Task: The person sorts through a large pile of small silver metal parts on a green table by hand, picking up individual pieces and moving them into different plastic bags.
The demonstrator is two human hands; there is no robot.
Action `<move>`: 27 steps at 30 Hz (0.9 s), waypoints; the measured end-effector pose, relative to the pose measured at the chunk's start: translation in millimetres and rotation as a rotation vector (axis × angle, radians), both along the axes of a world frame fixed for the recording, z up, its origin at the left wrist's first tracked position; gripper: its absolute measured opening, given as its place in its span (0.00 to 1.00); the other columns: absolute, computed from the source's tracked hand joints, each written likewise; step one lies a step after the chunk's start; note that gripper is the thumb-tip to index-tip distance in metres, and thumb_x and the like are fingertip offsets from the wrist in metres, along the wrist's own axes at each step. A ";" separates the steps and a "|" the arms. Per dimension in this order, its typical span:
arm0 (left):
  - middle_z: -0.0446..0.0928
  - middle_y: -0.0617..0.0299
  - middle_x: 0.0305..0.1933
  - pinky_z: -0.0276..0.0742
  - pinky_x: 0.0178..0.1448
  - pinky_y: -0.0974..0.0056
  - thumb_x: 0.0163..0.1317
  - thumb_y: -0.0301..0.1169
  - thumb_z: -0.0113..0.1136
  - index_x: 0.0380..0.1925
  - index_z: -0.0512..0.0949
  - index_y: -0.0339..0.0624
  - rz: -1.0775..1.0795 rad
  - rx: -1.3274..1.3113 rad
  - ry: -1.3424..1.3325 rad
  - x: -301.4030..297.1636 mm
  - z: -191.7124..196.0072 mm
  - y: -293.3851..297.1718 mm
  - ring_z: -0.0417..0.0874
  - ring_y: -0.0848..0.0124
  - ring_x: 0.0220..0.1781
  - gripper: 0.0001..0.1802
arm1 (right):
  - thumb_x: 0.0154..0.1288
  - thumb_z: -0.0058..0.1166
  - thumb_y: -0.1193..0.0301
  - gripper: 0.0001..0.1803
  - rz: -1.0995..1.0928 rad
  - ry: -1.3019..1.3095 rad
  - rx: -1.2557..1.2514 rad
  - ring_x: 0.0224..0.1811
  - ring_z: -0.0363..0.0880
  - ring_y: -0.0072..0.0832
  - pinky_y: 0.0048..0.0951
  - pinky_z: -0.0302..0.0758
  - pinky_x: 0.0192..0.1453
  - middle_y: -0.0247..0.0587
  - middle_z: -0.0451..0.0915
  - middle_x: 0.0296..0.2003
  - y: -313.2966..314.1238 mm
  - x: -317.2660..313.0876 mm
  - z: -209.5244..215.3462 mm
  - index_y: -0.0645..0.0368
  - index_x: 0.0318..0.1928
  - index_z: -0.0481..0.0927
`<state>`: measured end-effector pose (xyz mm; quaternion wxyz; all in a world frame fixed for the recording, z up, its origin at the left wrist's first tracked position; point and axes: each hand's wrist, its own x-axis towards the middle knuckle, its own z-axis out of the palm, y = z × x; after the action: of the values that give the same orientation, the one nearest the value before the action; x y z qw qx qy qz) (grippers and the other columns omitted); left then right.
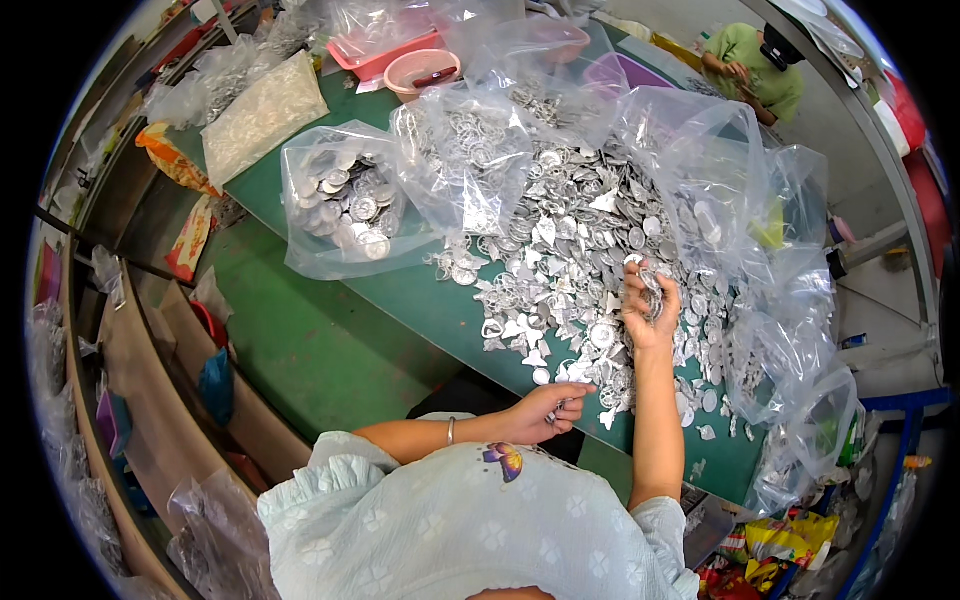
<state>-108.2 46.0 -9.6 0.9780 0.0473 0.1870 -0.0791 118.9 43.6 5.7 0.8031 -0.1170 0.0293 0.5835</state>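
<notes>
Fingers of the right hand curl around silver pieces, over the heap on the worktop. At seven o'clock from there, the left hand folds its fingers on a small piece. At ten o'clock lies a bag.
</notes>
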 end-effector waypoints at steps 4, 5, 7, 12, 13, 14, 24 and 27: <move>0.54 0.74 0.18 0.48 0.19 0.79 0.63 0.30 0.46 0.42 0.70 0.42 0.001 -0.005 0.006 0.1 -1.0 -0.3 0.53 0.84 0.18 0.09 | 0.59 0.50 0.70 0.09 -0.159 -0.022 -0.311 0.32 0.71 0.25 0.16 0.69 0.18 0.41 0.70 0.37 8.9 -20.9 27.9 0.61 0.37 0.71; 0.54 0.74 0.18 0.48 0.19 0.79 0.63 0.30 0.46 0.42 0.69 0.42 0.002 -0.001 0.007 0.1 -0.5 0.2 0.53 0.84 0.18 0.09 | 0.59 0.50 0.70 0.08 -0.021 -0.186 -0.224 0.32 0.72 0.25 0.16 0.69 0.19 0.41 0.72 0.35 6.0 -8.7 14.9 0.61 0.37 0.72; 0.54 0.74 0.18 0.48 0.19 0.79 0.63 0.30 0.46 0.42 0.69 0.42 0.001 0.011 0.016 0.4 1.6 1.7 0.53 0.84 0.18 0.09 | 0.59 0.51 0.70 0.07 0.257 -0.511 -0.040 0.31 0.74 0.26 0.16 0.69 0.20 0.40 0.75 0.32 8.2 0.4 8.4 0.59 0.37 0.72; 0.54 0.74 0.18 0.48 0.19 0.79 0.63 0.30 0.46 0.42 0.68 0.42 0.007 0.015 0.015 -0.7 2.0 2.3 0.53 0.84 0.17 0.09 | 0.43 0.60 0.69 0.17 0.189 -2.102 -0.890 0.29 0.78 0.39 0.35 0.74 0.36 0.51 0.79 0.27 26.1 -30.6 30.0 0.67 0.34 0.78; 0.54 0.74 0.18 0.48 0.19 0.79 0.63 0.30 0.46 0.42 0.69 0.42 0.005 0.010 0.015 -0.4 1.8 1.9 0.53 0.84 0.17 0.09 | 0.43 0.60 0.68 0.18 0.207 -2.197 -0.948 0.31 0.78 0.40 0.35 0.74 0.39 0.52 0.79 0.29 27.8 -33.5 25.7 0.67 0.35 0.78; 0.54 0.74 0.18 0.48 0.19 0.79 0.63 0.30 0.46 0.42 0.69 0.42 0.002 0.006 0.015 -0.4 1.5 1.3 0.53 0.84 0.17 0.09 | 0.44 0.60 0.66 0.19 0.227 -2.291 -1.008 0.34 0.79 0.41 0.36 0.74 0.41 0.53 0.79 0.30 29.1 -34.6 16.9 0.66 0.36 0.78; 0.54 0.74 0.18 0.48 0.19 0.79 0.63 0.30 0.47 0.41 0.69 0.42 0.010 0.009 0.023 -3.0 -0.9 2.3 0.53 0.84 0.18 0.08 | 0.43 0.57 0.63 0.17 0.497 -2.418 -1.112 0.39 0.78 0.46 0.42 0.74 0.43 0.52 0.78 0.36 40.3 -22.8 21.9 0.60 0.33 0.79; 0.54 0.73 0.18 0.48 0.19 0.79 0.63 0.29 0.47 0.41 0.70 0.42 0.012 0.002 0.025 -3.7 0.4 2.4 0.53 0.84 0.18 0.08 | 0.42 0.58 0.63 0.18 0.475 -2.448 -1.137 0.39 0.78 0.46 0.41 0.74 0.43 0.53 0.78 0.36 36.7 -29.5 26.4 0.60 0.34 0.79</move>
<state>-111.9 48.4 -9.2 0.9760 0.0460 0.1997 -0.0736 89.4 80.2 32.0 0.0389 -0.8656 -0.4797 0.1383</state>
